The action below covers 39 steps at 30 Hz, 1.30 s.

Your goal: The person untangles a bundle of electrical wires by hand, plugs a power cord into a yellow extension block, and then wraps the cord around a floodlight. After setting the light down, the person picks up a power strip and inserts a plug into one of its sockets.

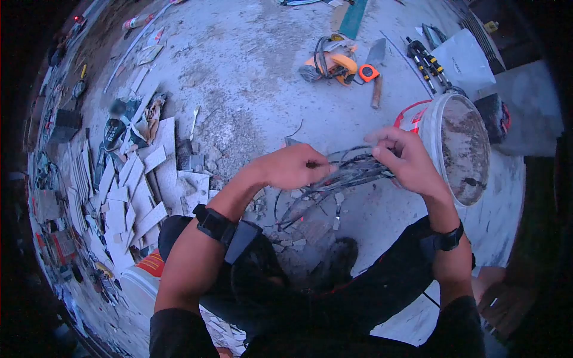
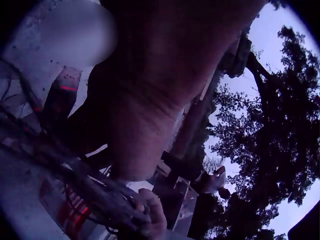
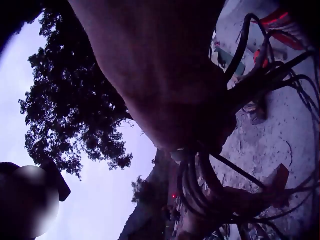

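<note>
A looped bundle of thin dark cable (image 1: pixel 352 170) stretches between both hands, low over the ground in front of the person's knees. The left hand (image 1: pixel 296 167) grips the bundle at its left end, knuckles up. At the opposite end, the right hand (image 1: pixel 409 156) holds the loops between bent fingers and thumb. Loose cable loops (image 1: pixel 286 218) hang below the left hand. In the left wrist view the dark strands (image 2: pixel 75 175) run toward the right hand's curled fingers (image 2: pixel 151 209). The right wrist view shows several cable loops (image 3: pixel 192 185) close by the hands.
A dirty white bucket (image 1: pixel 439 149) lies tipped beside the right hand. Farther off are an orange corded power tool (image 1: pixel 337 64), a tape measure (image 1: pixel 368 73) and a trowel (image 1: pixel 376 52). Broken tile pieces (image 1: pixel 134 203) cover the ground at left, near another bucket (image 1: pixel 140 286).
</note>
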{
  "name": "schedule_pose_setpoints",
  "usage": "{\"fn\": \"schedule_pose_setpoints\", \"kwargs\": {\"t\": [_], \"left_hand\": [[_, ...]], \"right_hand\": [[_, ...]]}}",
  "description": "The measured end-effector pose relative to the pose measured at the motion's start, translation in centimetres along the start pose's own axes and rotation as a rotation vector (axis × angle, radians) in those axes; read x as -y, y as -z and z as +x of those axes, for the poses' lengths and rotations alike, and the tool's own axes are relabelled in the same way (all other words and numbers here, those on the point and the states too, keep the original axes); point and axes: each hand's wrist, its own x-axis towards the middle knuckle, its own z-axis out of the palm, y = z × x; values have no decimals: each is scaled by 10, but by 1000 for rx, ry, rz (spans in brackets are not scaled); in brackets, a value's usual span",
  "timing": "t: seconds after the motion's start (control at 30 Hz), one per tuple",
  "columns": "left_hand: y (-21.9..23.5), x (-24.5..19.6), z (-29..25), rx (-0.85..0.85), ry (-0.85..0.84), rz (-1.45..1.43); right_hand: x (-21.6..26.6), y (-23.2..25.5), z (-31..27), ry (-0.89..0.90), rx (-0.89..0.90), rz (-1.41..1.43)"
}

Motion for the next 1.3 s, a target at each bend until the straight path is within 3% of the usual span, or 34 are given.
{"fn": "schedule_pose_setpoints", "kwargs": {"t": [0.03, 0.1, 0.23, 0.3, 0.33, 0.4, 0.43, 0.5, 0.6, 0.67, 0.73, 0.77, 0.87, 0.93, 1.1, 1.13, 1.17, 1.3], "left_hand": [[3, -3, 0, 4, -1, 2], [10, -14, 1, 106, 301, -216], [10, -15, 4, 260, 414, -162], [-6, 8, 2, 77, 92, 9], [-10, 11, 3, 75, 92, 7], [-15, 6, 6, -115, -117, 11], [-15, -1, 8, -109, -119, 11], [-14, -19, 10, -25, 26, -561], [-8, -37, 1, 133, 46, -669], [-14, -38, 1, 77, -38, -529], [-18, -43, 1, 88, -29, -291], [-25, -45, 1, -24, -57, -258], [-22, -47, 2, 71, -41, -272], [-28, -48, -1, 43, -79, -219], [-40, -47, 0, 34, -68, -210], [-34, -50, -1, 57, 33, -213], [-31, -53, -2, 81, 135, -217], [-39, -61, -5, 131, 193, -256]], "right_hand": [[3, -3, 0, 27, -51, 41], [1, -8, -1, 75, -59, -34], [3, -13, -5, 123, -96, -144], [2, -15, -8, 98, -75, 11], [2, -15, -9, 75, -51, 166], [2, -14, -9, 79, -20, 237], [1, -13, -9, 84, 6, 309], [5, -13, -9, 40, 50, 366], [-5, -20, -4, -50, 122, 458], [-9, -26, 0, -94, 147, 495], [-8, -32, 1, -224, -14, 736], [-9, -33, 2, -224, -29, 741], [-16, -26, 5, -234, -37, 854], [-21, -22, 11, -200, 6, 1122], [-5, -2, 12, -21, -219, 810], [-4, 0, 12, 55, -253, 703], [-2, -2, 9, 54, -254, 705], [-1, -14, 8, 170, -77, 569]]}}
